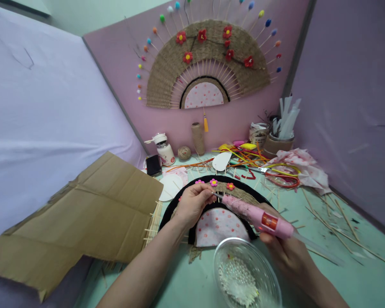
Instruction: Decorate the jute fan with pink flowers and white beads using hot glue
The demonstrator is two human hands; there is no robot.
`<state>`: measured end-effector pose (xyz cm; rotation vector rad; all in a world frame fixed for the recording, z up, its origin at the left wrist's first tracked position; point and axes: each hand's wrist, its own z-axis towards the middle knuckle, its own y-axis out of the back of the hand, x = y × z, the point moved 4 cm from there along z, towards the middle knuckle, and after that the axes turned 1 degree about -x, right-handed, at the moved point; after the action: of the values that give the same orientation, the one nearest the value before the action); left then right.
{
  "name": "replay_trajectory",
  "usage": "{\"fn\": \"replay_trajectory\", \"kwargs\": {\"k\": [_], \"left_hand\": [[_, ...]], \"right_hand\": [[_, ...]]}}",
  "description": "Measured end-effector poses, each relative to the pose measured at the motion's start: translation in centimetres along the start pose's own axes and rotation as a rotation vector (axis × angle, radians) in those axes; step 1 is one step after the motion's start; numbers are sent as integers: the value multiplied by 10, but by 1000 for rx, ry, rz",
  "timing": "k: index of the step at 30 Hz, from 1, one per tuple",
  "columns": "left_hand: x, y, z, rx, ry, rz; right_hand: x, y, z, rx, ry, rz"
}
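Observation:
My right hand [284,246] is wrapped around a pink hot glue gun [258,216], with a clear glue stick [319,250] poking from its rear. The gun's nozzle meets the pinched fingertips of my left hand [195,203]; whatever they hold is too small to make out. Beneath both hands lies a half-round woven fan [244,196] edged in black, with small pink and orange flowers [213,182] along its band. Its inner half-circle is white fabric with a pink print [221,226]. In front stands a clear plastic bowl [272,278] holding pearl-like beads [240,273].
A cardboard sheet [115,205] lies at left. Red- and yellow-handled scissors [282,175], pipe cleaners [244,156] and loose sticks [333,226] litter the right side. Behind stand a white bottle [165,152] and a twine spool [198,139]; a larger fan [165,68] hangs above.

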<state>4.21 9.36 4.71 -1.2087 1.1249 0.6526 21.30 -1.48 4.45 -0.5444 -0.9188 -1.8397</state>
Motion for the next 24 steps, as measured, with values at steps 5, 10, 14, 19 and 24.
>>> {"fn": "replay_trajectory", "kwargs": {"k": [5, 10, 14, 19, 24], "left_hand": [[0, 0, 0, 8, -5, 0], [-2, -2, -1, 6, -8, 15], [-2, -2, -1, -2, -4, 21], [-2, -1, -1, 0, -10, 35], [-2, -1, -1, 3, -7, 30]], "right_hand": [[0, 0, 1, -8, 16, -22], [1, 0, 3, -13, 14, -26], [3, 1, 4, -25, 7, -31], [2, 2, 3, -35, 13, -28], [0, 1, 2, -33, 14, -41]]}}
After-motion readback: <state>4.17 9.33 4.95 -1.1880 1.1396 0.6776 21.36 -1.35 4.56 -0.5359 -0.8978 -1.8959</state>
